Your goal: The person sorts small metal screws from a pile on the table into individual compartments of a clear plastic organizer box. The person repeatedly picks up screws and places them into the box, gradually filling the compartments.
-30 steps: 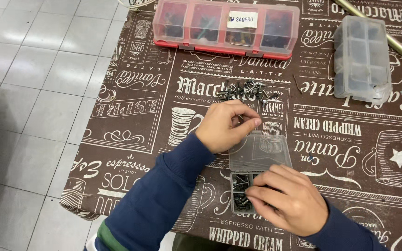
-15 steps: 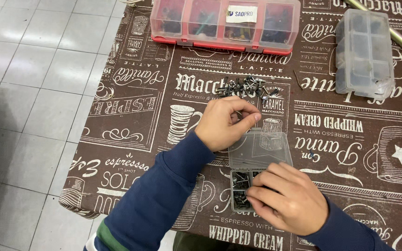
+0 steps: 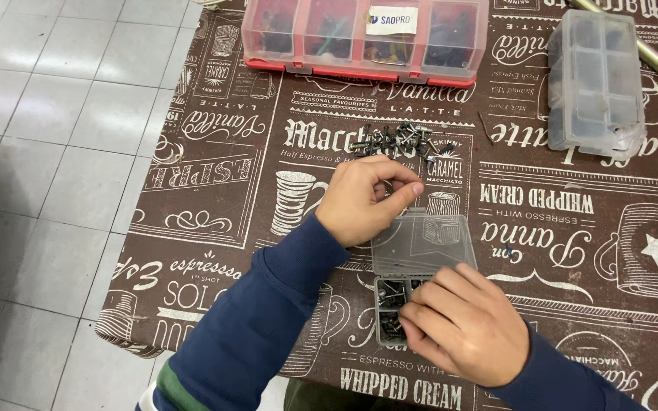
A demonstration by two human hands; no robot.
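Two hands over table [image 3: 215, 205], near front edge. Left hand [image 3: 363, 199] mid-table, fingertips [image 3: 413, 188] pinched together, probably on small screw, too tiny to confirm. Screw pile [image 3: 396, 140] just beyond. Small clear box [image 3: 413, 281], lid open, between hands. Right hand [image 3: 466, 327] fingers curled on box, steadying. Risk: loose pinch drops screw; nudged box spills.

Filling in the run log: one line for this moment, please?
left hand: fingers pinched, by screw pile | right hand: on small open clear box with screws | surface: table
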